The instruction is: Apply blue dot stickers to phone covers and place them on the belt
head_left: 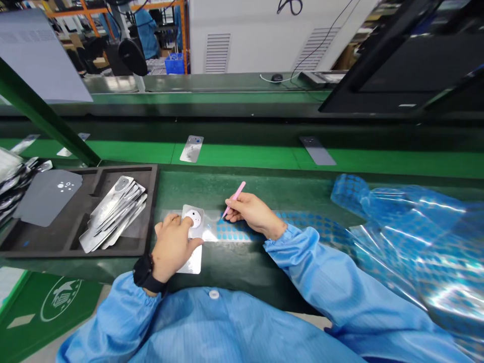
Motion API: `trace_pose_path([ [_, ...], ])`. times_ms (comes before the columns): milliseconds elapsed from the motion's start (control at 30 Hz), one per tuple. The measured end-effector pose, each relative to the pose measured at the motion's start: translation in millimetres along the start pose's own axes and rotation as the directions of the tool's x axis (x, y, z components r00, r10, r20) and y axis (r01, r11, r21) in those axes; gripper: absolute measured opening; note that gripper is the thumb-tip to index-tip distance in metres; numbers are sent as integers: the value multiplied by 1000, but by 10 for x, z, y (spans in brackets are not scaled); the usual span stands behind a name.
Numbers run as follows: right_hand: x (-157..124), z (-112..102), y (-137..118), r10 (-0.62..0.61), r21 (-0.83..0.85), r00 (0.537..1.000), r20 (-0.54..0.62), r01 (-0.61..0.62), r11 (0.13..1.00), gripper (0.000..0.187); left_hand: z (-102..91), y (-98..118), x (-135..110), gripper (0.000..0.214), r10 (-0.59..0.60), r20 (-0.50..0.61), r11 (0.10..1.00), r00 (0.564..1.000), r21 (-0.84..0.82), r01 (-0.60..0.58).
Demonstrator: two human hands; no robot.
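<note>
Two blue sleeves (302,272) reach over a long green worktop (242,272). Far past the hands, a green belt (242,154) carries flat metal plates (191,148). To the left of the hands sits a black foam tray (149,201) with a pile of shiny metal plates (113,214) and a grey sheet (47,196). To the right lies a big crinkly film with blue dots (397,227), and its end makes a strip of blue dots (234,231) just under the right hand.

The left hand (173,247), with a black watch (143,272) on its wrist, is closed on a small metal plate (192,218), right between the hands. The plate has a white round patch (193,218). The right hand (251,212) pinches pink tweezers (235,197) like a pencil, with the tips down close to the dots. The tips are too small to tell if they hold anything.

A firm left hand should stop the plate from sliding. Slow, light moves should keep the tweezer tips steady.
</note>
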State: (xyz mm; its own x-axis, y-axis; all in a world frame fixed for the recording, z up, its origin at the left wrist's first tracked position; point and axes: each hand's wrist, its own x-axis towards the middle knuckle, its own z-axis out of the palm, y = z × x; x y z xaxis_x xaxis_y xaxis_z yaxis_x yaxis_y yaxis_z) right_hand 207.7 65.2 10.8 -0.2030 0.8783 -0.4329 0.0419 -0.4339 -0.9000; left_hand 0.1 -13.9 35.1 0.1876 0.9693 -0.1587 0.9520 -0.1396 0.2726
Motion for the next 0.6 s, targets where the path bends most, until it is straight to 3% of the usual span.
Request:
trace_pose_path([
  [133, -25, 20, -38, 29, -23, 998, -56, -30, 999, 31, -75, 14, -27, 39, 0, 68, 1000, 998, 19, -1],
  [233, -78, 69, -79, 24, -31, 996, -85, -26, 999, 32, -75, -13, -20, 43, -3, 20, 1000, 1000, 16, 2],
  [333, -132, 170, -117, -26, -51, 997, -73, 22, 998, 30, 18, -79, 36, 49, 39, -72, 999, 997, -14, -40],
  [600, -27, 440, -44, 7, -203, 998, -66, -21, 979, 30, 246, -175, 107, 49, 140, -77, 983, 987, -111, -148],
])
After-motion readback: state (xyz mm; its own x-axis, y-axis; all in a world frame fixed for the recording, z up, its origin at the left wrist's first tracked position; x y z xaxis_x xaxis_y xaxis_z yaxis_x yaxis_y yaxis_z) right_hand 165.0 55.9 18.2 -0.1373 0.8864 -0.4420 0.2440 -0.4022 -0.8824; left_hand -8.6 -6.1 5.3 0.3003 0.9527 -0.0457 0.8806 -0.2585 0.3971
